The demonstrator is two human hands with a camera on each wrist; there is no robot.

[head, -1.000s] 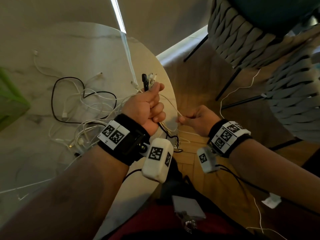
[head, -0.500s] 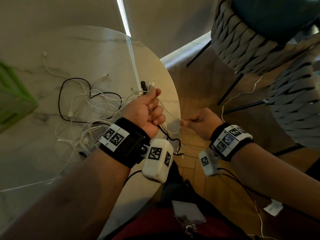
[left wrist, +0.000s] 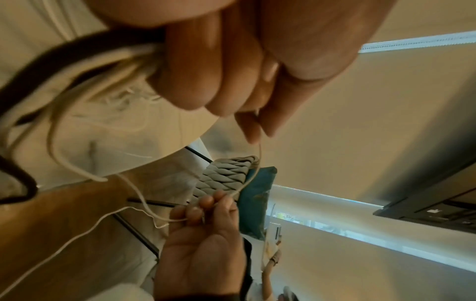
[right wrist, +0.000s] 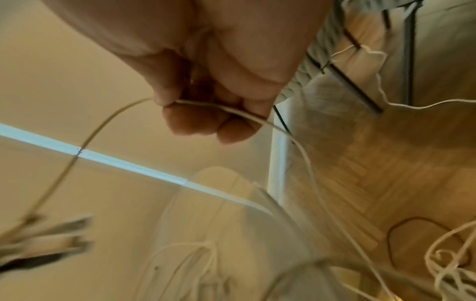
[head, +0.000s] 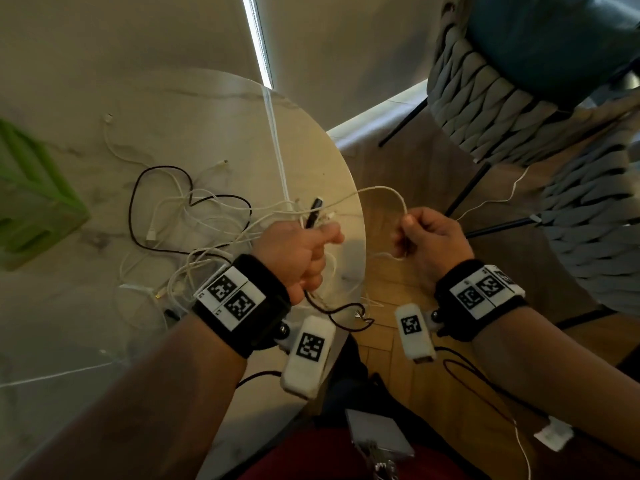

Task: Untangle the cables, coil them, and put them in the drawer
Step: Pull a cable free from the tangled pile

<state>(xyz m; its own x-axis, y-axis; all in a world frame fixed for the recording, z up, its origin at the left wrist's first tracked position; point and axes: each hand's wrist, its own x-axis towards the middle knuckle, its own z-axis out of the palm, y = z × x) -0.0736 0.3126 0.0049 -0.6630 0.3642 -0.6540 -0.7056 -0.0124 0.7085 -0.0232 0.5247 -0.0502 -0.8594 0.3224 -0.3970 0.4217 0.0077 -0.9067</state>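
Head view: left hand (head: 298, 258), fisted, grips a bundle of cable ends (head: 317, 216) at the round table's (head: 207, 109) edge; right hand (head: 429, 240), beside it off the table, pinches one thin white cable (head: 377, 192) arching between them. Beyond, tangled cables (head: 187, 216) lie on the tabletop.

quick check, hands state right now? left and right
Left hand: closed, gripping a bunch of cable ends, black and white.
Right hand: closed, pinching a single white cable that runs across to the left hand.
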